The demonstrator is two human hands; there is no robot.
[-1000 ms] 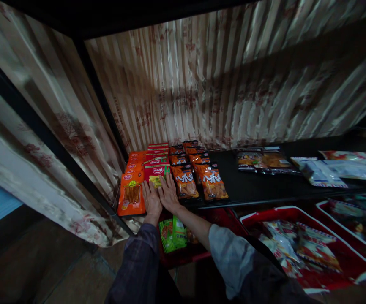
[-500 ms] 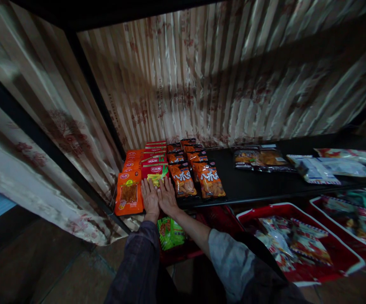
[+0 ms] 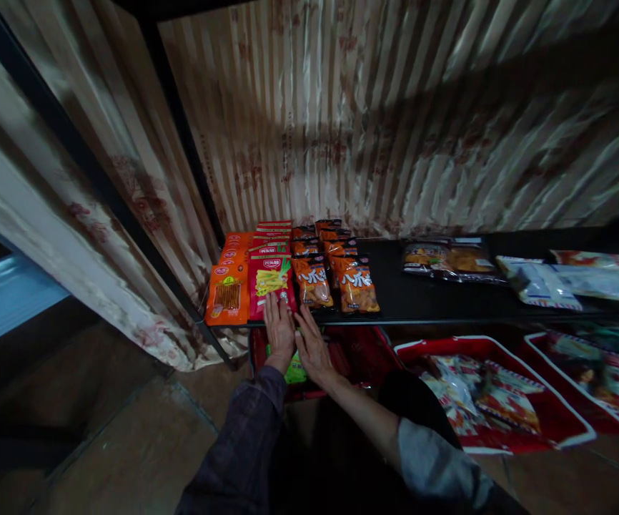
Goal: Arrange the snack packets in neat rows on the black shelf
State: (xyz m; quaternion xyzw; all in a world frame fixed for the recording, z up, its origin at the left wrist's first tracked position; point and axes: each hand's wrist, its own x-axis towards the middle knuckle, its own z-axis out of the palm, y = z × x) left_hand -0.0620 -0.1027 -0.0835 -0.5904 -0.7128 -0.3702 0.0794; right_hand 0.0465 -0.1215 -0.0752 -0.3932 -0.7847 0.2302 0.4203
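Here, the red packet (image 3: 269,277) lies at the shelf's (image 3: 417,297) front edge, long axis front-to-back, top rearward. Flat, open left hand (image 3: 280,331) touches it; open right hand (image 3: 314,349) nears that edge, gripping nothing.

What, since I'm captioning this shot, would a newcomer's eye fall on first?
Probably the bright rows at the shelf's left end: orange packets, red packets beside them, then orange-and-black bags. Next come the two bare hands, with the left hand at the front red packet's lower edge and the right hand close beside it. Behind hangs a pleated, shiny curtain.
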